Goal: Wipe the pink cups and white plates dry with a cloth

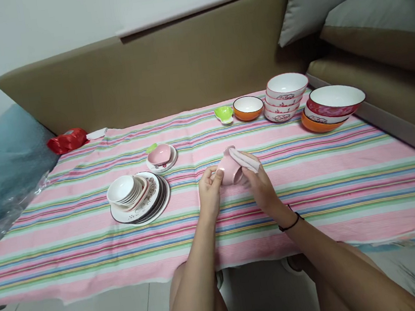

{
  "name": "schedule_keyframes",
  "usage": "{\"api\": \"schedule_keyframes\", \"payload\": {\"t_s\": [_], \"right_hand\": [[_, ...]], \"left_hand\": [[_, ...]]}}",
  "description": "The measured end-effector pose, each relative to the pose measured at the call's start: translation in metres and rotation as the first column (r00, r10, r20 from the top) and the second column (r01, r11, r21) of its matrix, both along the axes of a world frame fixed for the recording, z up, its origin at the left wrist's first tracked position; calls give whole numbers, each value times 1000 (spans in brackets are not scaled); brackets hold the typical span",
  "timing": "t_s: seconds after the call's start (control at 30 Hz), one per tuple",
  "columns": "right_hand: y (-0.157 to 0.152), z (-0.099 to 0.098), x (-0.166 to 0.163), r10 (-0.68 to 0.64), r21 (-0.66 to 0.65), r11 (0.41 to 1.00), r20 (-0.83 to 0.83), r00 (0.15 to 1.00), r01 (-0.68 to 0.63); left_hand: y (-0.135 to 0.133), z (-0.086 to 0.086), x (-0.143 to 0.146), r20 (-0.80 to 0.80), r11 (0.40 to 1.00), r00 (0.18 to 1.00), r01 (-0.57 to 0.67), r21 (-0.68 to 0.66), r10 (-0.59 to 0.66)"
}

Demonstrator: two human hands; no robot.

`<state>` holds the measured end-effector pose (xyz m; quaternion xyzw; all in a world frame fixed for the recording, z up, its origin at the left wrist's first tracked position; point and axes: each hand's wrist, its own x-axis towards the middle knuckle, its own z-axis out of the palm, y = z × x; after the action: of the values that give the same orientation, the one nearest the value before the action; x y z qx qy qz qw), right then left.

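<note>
A small pink bowl [228, 171] is held tilted on its side above the striped cloth, its opening toward the lower right. My left hand [209, 186] grips its left side, thumb on the outer wall. In my right hand [259, 184] is a folded white cloth [244, 160], pressed against the bowl's right side and rim. Part of the bowl is hidden behind the fingers and the cloth.
Left of my hands stand stacked plates and small white bowls [120, 189], with a pink dish [159, 154] on small plates behind. At the back right are a green leaf-shaped dish [224, 114], an orange bowl [248, 114] and stacked bowls [281, 107]. More bowls [333, 111] stand farther right.
</note>
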<state>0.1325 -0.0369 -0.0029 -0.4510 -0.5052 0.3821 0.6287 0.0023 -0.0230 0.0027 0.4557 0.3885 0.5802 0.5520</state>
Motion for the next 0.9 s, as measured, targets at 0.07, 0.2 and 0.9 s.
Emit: {"api": "schedule_keyframes", "payload": {"t_s": [0.07, 0.2, 0.9], "right_hand": [[5, -6, 0, -48, -199, 980, -156, 987, 16], [15, -12, 8, -81, -245, 970, -319, 944, 0], [19, 4, 45, 163, 260, 907, 511, 844, -332]], "left_hand": [[0, 1, 0, -49, 1000, 998, 26, 8, -26], [-1, 3, 0, -147, 993, 983, 115, 37, -109], [-9, 7, -15, -702, 576, 412, 400, 713, 581]]}}
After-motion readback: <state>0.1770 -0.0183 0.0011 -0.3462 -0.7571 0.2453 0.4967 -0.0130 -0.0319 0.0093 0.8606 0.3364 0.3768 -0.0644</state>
